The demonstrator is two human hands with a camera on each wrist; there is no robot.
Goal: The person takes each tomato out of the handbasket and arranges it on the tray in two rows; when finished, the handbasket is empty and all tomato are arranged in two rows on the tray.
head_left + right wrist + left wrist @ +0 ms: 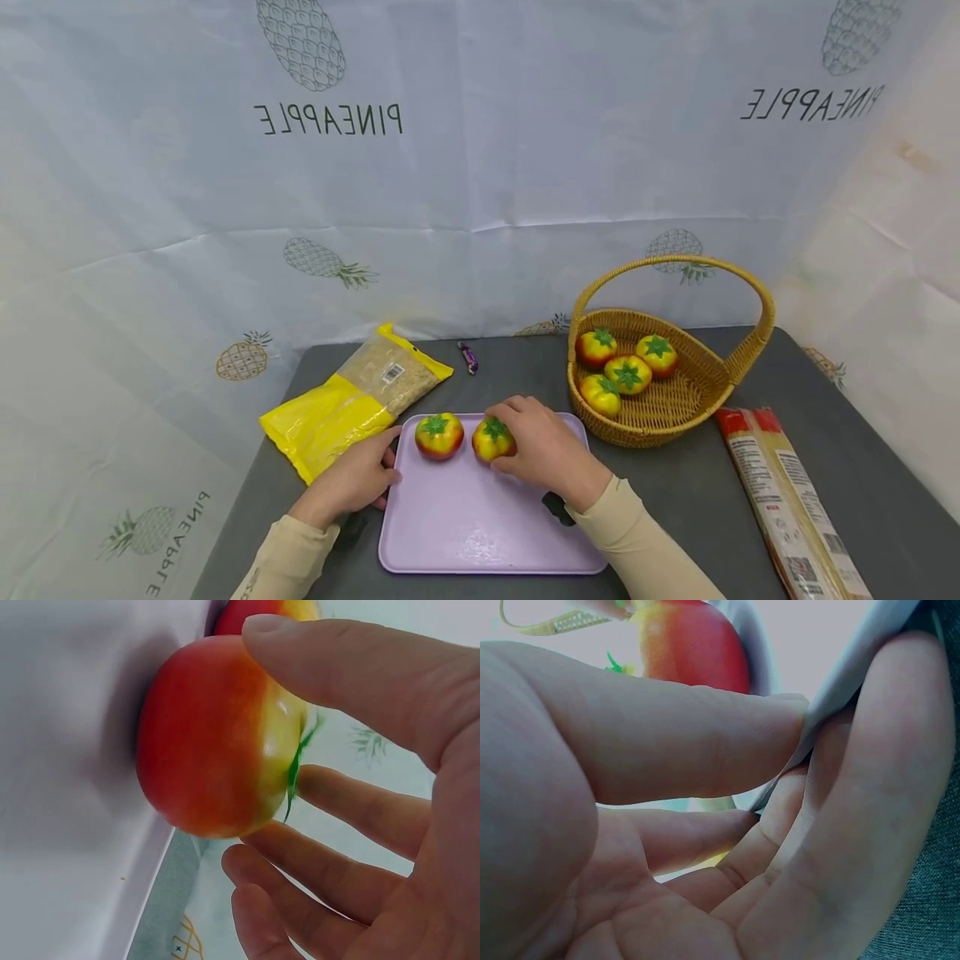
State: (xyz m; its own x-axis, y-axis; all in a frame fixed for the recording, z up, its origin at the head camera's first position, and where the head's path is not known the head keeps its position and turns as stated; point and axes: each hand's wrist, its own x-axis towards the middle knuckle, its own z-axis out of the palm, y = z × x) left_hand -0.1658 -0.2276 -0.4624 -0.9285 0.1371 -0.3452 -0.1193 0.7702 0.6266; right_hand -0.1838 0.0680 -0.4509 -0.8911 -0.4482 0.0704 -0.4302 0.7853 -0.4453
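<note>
A lilac tray lies on the dark table, its left rim pinched between thumb and fingers of my left hand. The left wrist view shows that tray edge between the fingers. Near the tray's far side, my right hand grips a red-and-yellow tomato with a green leafy top. Thumb and fingers are on opposite sides of it, and it appears to touch the tray. A second tomato sits to its left on the tray. Part of the gripped tomato is hidden by the hand in the head view.
Several similar tomatoes lie in a wicker basket with a tall handle, behind the tray on the right. A yellow bag of grain lies at left, a purple-wrapped candy behind the tray, and a noodle packet at far right.
</note>
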